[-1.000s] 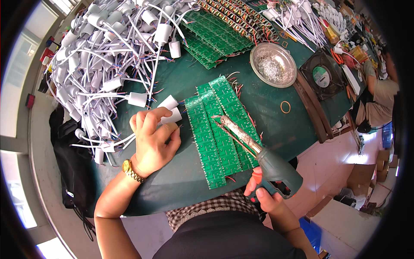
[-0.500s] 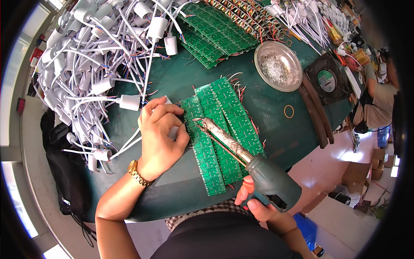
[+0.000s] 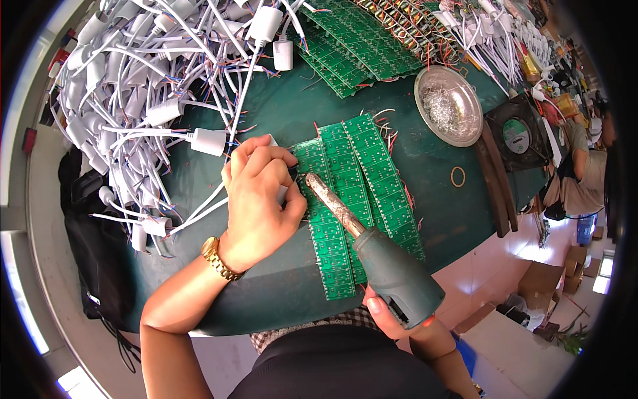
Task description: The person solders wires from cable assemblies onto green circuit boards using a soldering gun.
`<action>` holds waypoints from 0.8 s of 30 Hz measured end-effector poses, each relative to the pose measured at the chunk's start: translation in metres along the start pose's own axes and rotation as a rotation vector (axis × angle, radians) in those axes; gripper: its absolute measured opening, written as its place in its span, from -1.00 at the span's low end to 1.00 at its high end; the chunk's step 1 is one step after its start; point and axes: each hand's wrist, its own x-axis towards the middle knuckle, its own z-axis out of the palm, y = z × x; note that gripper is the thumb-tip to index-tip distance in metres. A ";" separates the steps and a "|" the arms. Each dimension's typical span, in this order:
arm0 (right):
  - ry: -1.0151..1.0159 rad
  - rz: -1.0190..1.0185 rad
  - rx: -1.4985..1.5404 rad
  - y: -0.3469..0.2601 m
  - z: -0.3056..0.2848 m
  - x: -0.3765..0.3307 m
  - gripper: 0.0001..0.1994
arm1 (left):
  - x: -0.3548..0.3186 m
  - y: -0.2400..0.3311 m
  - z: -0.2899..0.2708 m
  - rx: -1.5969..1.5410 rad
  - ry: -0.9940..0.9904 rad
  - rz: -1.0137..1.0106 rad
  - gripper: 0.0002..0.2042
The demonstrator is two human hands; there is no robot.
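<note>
My left hand (image 3: 262,193) is closed around a white cylindrical cap (image 3: 282,193), mostly hidden under the fingers, at the left edge of the green circuit boards (image 3: 337,229). These boards lie side by side in long panels, with thin wires sticking out along the right edge. In my right hand (image 3: 389,319) is a soldering gun (image 3: 399,276) with a dark green body and a worn metal barrel. Its tip points up and left, beside my left fingertips at the leftmost panel. Whether the tip touches the board I cannot tell.
A heap of white corded caps (image 3: 143,110) covers the left of the green table (image 3: 279,256). More circuit boards (image 3: 365,46) lie at the back. A metal dish (image 3: 473,106), rubber band (image 3: 458,177) and black fan (image 3: 518,136) are to the right.
The soldering gun has rolled and its body has swung left, hiding the thin rod beneath the barrel. My left hand stays at the board's edge. The whole view has shifted slightly.
</note>
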 end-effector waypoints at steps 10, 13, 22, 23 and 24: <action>-0.003 -0.197 -0.134 -0.006 -0.005 0.012 -0.67 | -0.002 0.000 0.002 0.030 0.017 0.004 -0.82; -0.020 0.135 0.069 -0.007 -0.003 0.003 -0.73 | -0.003 -0.002 0.003 0.028 0.016 0.030 -0.83; -0.049 0.044 0.239 -0.005 -0.009 -0.004 -0.51 | -0.003 -0.003 0.003 0.039 0.037 0.049 -0.83; -0.049 0.043 0.236 -0.006 -0.009 -0.005 -0.51 | -0.003 -0.003 0.002 0.037 0.040 0.049 -0.83; -0.037 0.068 0.267 -0.007 -0.008 -0.006 -0.51 | -0.003 -0.002 0.002 0.043 0.043 0.053 -0.83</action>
